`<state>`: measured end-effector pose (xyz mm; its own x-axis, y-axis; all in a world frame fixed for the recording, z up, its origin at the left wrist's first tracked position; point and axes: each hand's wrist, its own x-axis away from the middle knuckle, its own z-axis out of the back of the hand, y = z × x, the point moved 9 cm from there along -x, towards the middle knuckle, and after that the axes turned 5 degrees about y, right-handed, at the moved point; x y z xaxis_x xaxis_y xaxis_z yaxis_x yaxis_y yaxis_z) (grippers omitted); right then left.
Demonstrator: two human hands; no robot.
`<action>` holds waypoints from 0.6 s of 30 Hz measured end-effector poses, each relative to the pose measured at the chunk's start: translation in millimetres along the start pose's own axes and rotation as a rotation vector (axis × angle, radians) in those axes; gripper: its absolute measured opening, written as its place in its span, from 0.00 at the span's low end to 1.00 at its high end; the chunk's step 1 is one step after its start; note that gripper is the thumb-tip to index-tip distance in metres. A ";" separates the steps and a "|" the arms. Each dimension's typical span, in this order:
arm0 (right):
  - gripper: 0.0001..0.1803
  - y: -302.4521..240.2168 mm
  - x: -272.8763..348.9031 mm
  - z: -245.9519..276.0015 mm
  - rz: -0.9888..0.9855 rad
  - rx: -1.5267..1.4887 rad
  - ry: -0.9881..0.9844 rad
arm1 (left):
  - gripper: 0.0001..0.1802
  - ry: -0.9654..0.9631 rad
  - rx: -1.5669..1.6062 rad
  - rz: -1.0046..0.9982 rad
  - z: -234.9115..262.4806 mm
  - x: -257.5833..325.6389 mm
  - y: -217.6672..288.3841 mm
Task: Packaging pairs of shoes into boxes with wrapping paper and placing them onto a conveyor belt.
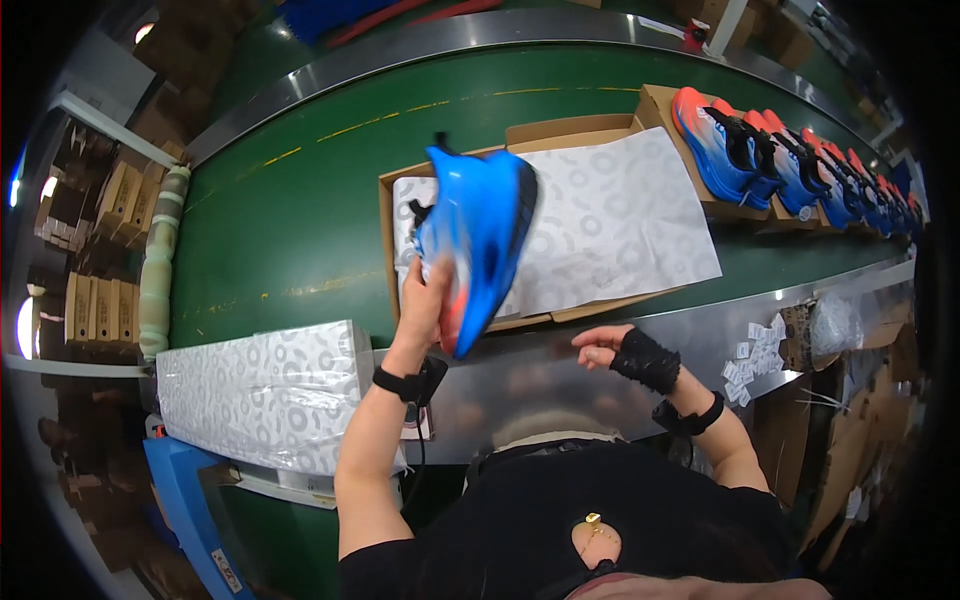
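My left hand [428, 300] grips a blue and orange sneaker [477, 225] by its orange toe end, heel pointing away from me. The sneaker is slightly blurred and tilted, its dark sole turned to the right. Beneath it lies an open cardboard shoebox [388, 215], lined with a sheet of white patterned tissue paper [620, 215] that spreads over the box's right side and front edge. My right hand [605, 348], in a black fingerless wrist covering, hovers over the metal table edge, fingers apart and holding nothing.
Several more blue and orange sneakers [735, 160] stand in boxes in a row at the right. A plastic-wrapped stack of patterned tissue paper [265, 390] lies at the near left. Small white labels [755, 355] are scattered on the metal ledge. The green conveyor belt [300, 230] runs beneath the boxes.
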<state>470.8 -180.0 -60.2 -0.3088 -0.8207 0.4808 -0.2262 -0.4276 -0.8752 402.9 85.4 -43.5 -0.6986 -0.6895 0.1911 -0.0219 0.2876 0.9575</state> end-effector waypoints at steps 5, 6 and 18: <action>0.24 62.9 -27.7 23.1 -0.161 -0.563 0.268 | 0.32 0.034 0.085 0.339 -10.8 -63.9 -70.1; 0.24 71.2 -32.8 31.2 -0.169 -0.828 0.360 | 0.31 -0.002 -0.027 0.436 -27.2 -63.3 -86.0; 0.35 -81.2 -37.5 23.4 0.764 0.957 0.965 | 0.27 0.180 0.036 0.036 41.3 -36.2 -28.4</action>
<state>522.4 -123.3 -8.4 -0.6112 -0.5637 -0.5556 0.7913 -0.4190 -0.4453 399.2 129.6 -86.5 -0.5602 -0.7853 0.2636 -0.0269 0.3352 0.9418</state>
